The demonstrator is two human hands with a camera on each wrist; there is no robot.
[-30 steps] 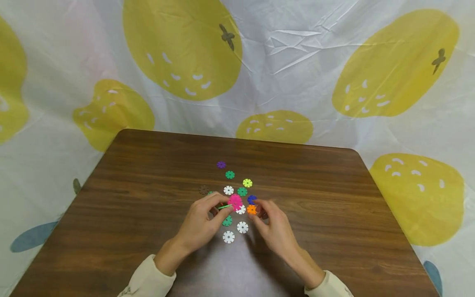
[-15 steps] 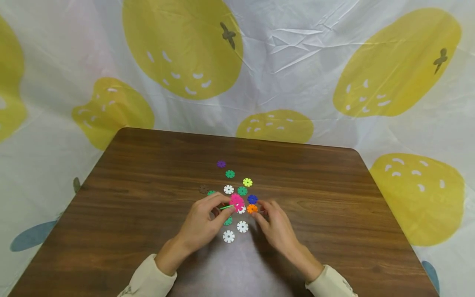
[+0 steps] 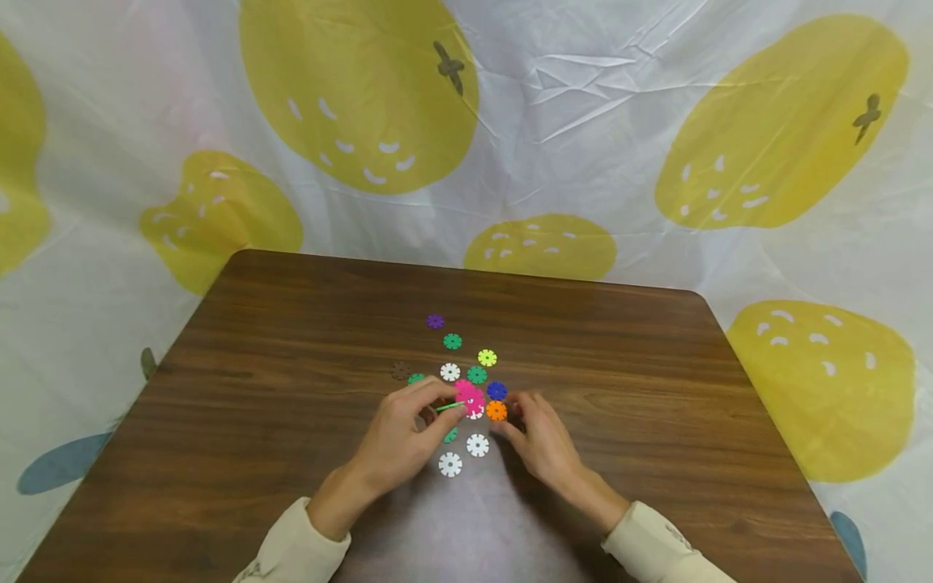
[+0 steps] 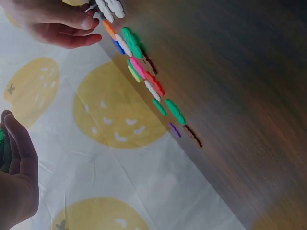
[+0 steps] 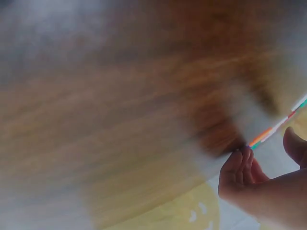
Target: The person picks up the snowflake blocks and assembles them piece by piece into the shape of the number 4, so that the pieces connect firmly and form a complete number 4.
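Note:
My left hand (image 3: pixel 401 429) pinches a thin light-green notched disc (image 3: pixel 448 406), seen edge-on, between thumb and fingers. Bright pink (image 3: pixel 474 398) shows at those fingertips; I cannot tell whether that piece is joined to the green one or how much of it lies on the table. To the right, my right hand (image 3: pixel 543 445) hovers with thumb and fingers apart and nothing between them. Closest to it are an orange disc (image 3: pixel 500 415) and a blue disc (image 3: pixel 500 395). In the left wrist view, the green edge of the held piece (image 4: pixel 1 136) shows by the left hand.
Several flat notched discs lie scattered on the brown wooden table (image 3: pixel 656 389): a purple disc (image 3: pixel 435 318), a yellow disc (image 3: pixel 487 354), a brown disc (image 3: pixel 400 370), and green and white ones, such as a white disc (image 3: pixel 446 471). A lemon-patterned cloth (image 3: pixel 583 146) hangs behind.
My left hand has shifted slightly to the right with the green disc, and the pink at its fingertips has moved along. My right hand has drawn back a little from the orange disc.

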